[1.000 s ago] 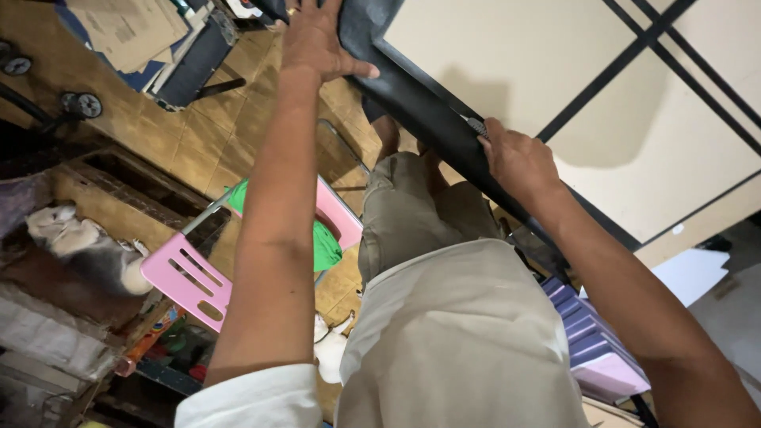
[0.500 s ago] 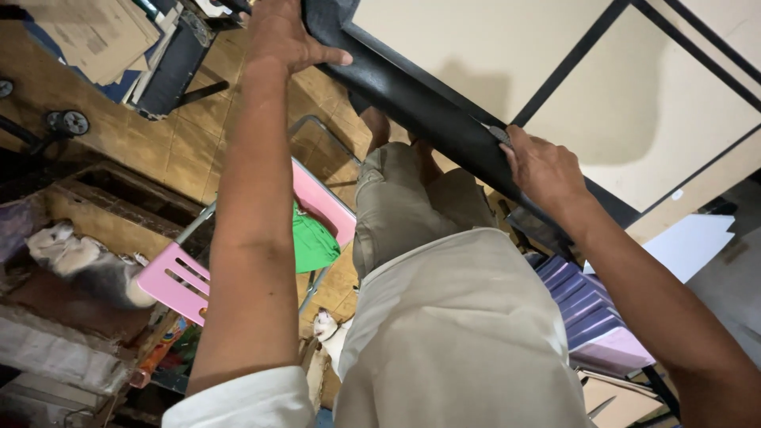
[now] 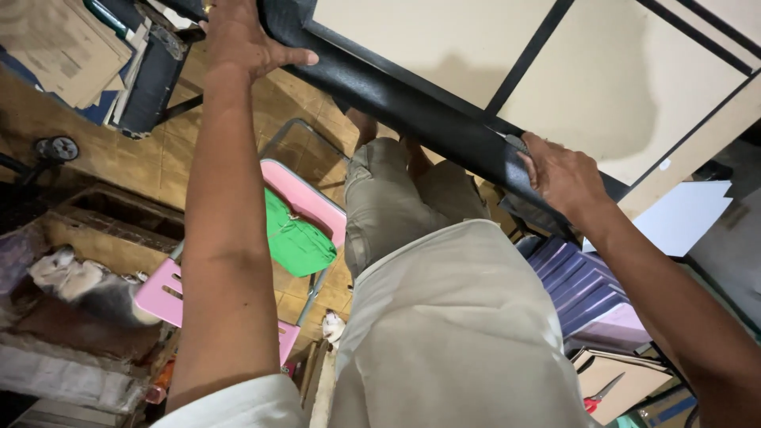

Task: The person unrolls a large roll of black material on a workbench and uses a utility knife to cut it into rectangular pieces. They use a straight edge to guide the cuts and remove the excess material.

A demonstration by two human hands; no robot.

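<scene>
Pink folding chair (image 3: 313, 208) holding green cloth (image 3: 297, 240); purple stool stack (image 3: 583, 293); cardboard sheets (image 3: 55, 47); possibly red scissors (image 3: 596, 394).

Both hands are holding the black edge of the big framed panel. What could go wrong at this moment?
1. The left hand and right hand grip only the black edge of the framed panel, far apart; it might tilt or slip.
2. The pink chair with a green cloth stands close beside the person's legs, so a sideways step could hit it.
3. Stacked purple stools crowd the other side.
</scene>
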